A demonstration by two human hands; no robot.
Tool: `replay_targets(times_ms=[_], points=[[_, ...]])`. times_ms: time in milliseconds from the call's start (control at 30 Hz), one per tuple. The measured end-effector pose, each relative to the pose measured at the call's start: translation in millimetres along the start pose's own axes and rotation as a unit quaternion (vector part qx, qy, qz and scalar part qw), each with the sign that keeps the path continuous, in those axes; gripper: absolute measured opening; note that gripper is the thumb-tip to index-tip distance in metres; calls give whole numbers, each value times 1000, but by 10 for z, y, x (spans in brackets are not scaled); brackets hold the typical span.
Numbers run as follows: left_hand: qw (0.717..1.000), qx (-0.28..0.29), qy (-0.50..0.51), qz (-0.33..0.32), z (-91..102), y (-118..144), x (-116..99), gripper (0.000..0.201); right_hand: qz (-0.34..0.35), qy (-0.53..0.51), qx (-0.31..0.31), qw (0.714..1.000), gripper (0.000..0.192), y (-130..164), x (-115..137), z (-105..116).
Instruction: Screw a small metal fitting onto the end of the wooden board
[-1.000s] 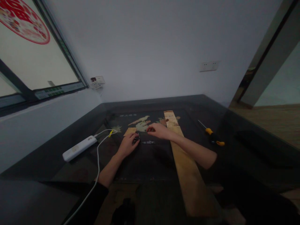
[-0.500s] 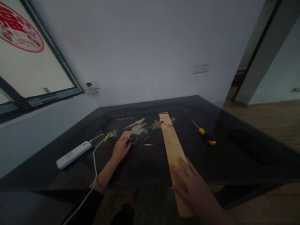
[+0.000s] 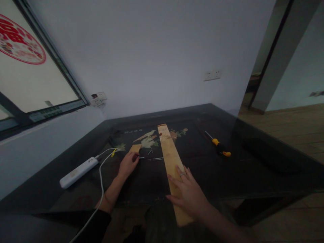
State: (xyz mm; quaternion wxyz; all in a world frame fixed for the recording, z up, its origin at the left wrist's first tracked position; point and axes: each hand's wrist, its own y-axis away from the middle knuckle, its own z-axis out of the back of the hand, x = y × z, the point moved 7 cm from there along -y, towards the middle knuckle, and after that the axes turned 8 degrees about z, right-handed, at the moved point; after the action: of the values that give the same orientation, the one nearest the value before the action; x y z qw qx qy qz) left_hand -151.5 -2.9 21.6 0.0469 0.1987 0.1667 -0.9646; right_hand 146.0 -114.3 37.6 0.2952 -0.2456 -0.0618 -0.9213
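Note:
A long pale wooden plank [image 3: 167, 145] lies on the dark table, its near end jutting past the front edge. My right hand [image 3: 188, 192] lies over its near part, fingers across the top and thumb at the left side, gripping it. A ring shows on one finger. My left hand [image 3: 129, 164] is closed at the near edge of a small wooden block [image 3: 135, 148]; what its curled fingers hold is hard to make out. Two thin screws or nails [image 3: 150, 151] lie between the block and the plank. A yellow-and-black screwdriver [image 3: 219, 146] rests to the right.
A white power strip [image 3: 79, 172] sits at the table's left, its white cable [image 3: 101, 179] running over my left forearm. The dark table [image 3: 210, 118] bears a painted bird-and-flower design and stands near a wall with sockets [image 3: 212, 75]. A window [image 3: 37, 77] is at the left.
The plank has slid left across the painted flowers, with my right hand on it. My left hand stays by the small block, its fingers slightly lower. The view has shifted a little.

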Motion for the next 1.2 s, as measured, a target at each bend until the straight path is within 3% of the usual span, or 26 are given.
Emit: replay_targets(times_ms=[267,667,933,1200], points=[[1000,1,3,-6,-28,3,5,20,73,25,-12,997,75,-593,249,-101],[997,-19,55,-44,-36,-17,-46,18,82,30,-12,996,72,-1283,429,-254],[984,-23,15,-177,-30,41,-307,35,58,5,13,998,71,-1312,269,-164],[987,59,-12,-148,-239,-67,-264,38,69,-4,-2,998,69,-1186,111,-149]])
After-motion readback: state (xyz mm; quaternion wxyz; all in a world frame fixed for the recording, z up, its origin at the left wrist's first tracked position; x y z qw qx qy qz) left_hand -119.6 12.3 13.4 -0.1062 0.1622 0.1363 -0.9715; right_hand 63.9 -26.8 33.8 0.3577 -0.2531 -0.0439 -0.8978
